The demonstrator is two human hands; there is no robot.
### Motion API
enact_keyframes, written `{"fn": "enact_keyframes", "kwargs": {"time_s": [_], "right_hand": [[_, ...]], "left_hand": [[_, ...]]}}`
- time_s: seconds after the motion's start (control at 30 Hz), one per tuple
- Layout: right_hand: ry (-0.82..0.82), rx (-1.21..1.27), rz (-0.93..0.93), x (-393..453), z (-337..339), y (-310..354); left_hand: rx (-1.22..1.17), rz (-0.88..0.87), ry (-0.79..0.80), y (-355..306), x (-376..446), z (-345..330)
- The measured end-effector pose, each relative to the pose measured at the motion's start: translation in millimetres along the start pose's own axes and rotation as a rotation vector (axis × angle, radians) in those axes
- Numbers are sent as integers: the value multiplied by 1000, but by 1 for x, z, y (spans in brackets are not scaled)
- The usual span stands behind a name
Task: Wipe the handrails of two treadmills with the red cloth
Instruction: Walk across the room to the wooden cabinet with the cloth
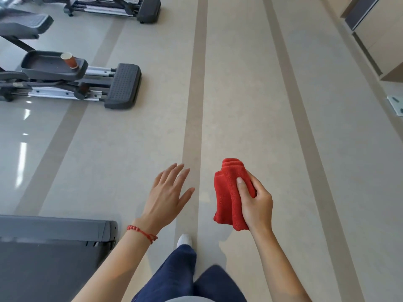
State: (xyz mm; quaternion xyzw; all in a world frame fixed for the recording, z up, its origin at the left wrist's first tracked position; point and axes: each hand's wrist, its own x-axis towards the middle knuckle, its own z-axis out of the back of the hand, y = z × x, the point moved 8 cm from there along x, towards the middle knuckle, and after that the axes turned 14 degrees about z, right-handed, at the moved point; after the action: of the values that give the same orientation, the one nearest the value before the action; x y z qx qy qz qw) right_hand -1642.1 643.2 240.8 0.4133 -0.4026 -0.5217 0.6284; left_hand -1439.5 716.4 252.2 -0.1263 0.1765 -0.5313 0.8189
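A folded red cloth (227, 197) is gripped in my right hand (256, 203), held out in front of me above the floor. My left hand (166, 195) is open with fingers spread, holding nothing; a red string bracelet circles its wrist. The rear end of a grey treadmill (54, 243) sits at the lower left, just left of my left forearm. No handrail is in view. My legs in blue trousers and one white shoe show at the bottom.
Elliptical trainers (87, 81) stand at the upper left, one with a brown paper cup (70, 60) on its pedal. Light wooden cabinets (379, 35) line the upper right. A beige floor (239, 94) with darker stripes stretches ahead.
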Motion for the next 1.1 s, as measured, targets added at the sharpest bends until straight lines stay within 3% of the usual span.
{"fn": "enact_keyframes", "kwargs": {"time_s": [0.8,1.1], "right_hand": [[66,15,21,376,-78,-1],[50,14,-3,513,-150,3]], "left_hand": [[6,108,-46,-33,364,54],[4,81,-18,-12,521,74]]}}
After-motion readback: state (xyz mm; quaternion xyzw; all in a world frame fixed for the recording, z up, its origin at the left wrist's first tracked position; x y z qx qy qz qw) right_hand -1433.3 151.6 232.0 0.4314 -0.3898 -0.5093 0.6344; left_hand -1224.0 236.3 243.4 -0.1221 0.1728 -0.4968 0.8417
